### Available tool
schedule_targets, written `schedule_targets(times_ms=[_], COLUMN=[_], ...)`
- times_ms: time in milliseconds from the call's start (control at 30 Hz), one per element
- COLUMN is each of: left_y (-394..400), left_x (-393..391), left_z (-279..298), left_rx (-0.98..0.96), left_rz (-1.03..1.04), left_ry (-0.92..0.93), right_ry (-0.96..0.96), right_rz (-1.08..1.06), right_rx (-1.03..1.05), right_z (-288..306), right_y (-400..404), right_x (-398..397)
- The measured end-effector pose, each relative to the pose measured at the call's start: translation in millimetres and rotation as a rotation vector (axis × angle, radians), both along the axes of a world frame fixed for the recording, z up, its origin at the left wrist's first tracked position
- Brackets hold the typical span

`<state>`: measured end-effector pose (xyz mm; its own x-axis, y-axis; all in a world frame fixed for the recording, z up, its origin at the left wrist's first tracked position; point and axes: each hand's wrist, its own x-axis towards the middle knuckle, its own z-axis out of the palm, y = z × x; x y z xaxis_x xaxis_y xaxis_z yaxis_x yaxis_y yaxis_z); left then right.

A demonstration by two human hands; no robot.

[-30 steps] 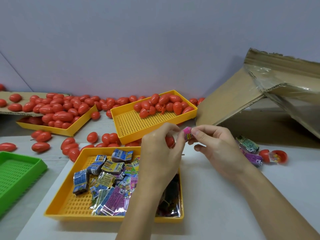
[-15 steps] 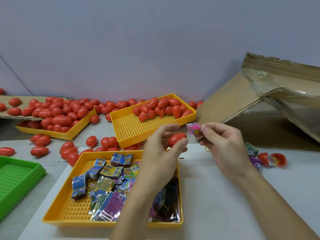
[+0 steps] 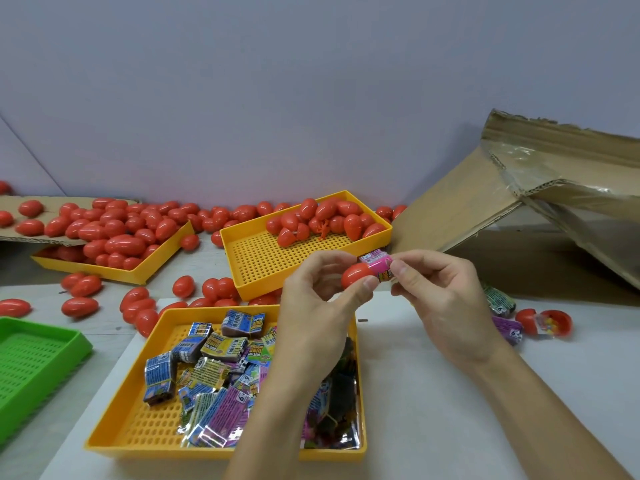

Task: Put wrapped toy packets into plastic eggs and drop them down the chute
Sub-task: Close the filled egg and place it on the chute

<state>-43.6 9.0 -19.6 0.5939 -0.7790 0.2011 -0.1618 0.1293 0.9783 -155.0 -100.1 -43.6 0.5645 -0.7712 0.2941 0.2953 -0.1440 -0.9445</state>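
Left hand (image 3: 313, 306) pinches red egg half (image 3: 355, 274); right hand (image 3: 446, 303) pinches pink packet (image 3: 379, 266), its end apparently inside the egg. Below the fingers, one packet tray (image 3: 114, 420), partly hidden by the left forearm. Beyond them two egg trays (image 3: 263, 261); left, one green tray (image 3: 41, 355).

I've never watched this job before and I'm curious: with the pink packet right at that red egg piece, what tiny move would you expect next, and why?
Probably the right hand pushes the pink packet further into the red egg half that the left hand pinches. The packet's end meets the egg's open side, yet most of it sticks out, so the egg could not yet be shut.
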Motion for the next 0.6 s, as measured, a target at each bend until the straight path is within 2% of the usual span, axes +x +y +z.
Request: schedule_targets(times_ms=[133,333,467,600], left_y=[0.1,2.8,1.8,-0.1], left_x=[0.0,3.1,2.0,1.3], left_z=[-0.5,-1.9,0.2,0.4], left_rx=[-0.046,0.007,-0.022,-0.013], left_rz=[-0.03,-0.085,-0.112,-0.123], left_ry=[0.054,0.077,0.198,0.164], right_ry=[0.0,0.007,-0.032,-0.066], right_rz=[-0.026,-0.079,-0.078,-0.074], right_rx=[-0.006,-0.003,0.022,0.036], right_z=[1.6,2.0,2.7,4.3], right_y=[1.4,0.6,0.4,-0.6], right_x=[2.1,1.4,0.5,0.0])
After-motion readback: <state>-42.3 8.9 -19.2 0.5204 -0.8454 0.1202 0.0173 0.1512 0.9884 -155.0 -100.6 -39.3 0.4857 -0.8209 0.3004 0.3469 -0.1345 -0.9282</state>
